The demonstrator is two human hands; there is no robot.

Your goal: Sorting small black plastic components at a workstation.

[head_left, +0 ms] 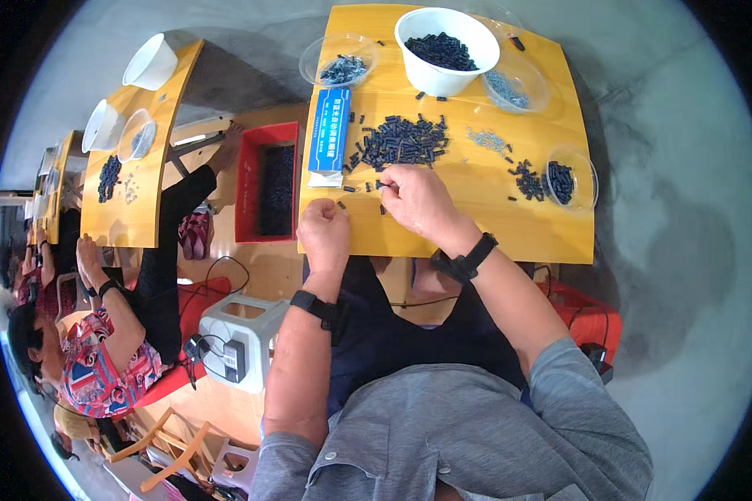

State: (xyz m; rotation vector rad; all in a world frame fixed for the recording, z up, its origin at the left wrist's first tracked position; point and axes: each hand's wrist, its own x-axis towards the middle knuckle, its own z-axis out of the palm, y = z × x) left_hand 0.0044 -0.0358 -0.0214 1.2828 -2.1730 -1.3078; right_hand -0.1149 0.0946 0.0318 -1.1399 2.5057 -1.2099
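Observation:
My right hand (422, 199) is closed in a pinch just in front of a heap of small black cylindrical pieces (403, 142). A small dark piece (380, 184) sticks out at its fingertips. My left hand (324, 234) is closed at the table's front edge, thumb and fingers pressed together. Beside its fingertips is a small black piece (341, 204); whether they grip it or anything else is hidden. A blue and white box (329, 134) stands just beyond my left hand. A few loose black pieces (350, 189) lie between my hands and the box.
On the yellow table (493, 225) are a white tub (415, 71) of black pieces, clear dishes (302, 63) of small parts, tiny clear parts (486, 139) and a cup of black pieces (561, 182). A red crate (244, 209) stands left. A co-worker (109, 359) sits at another table.

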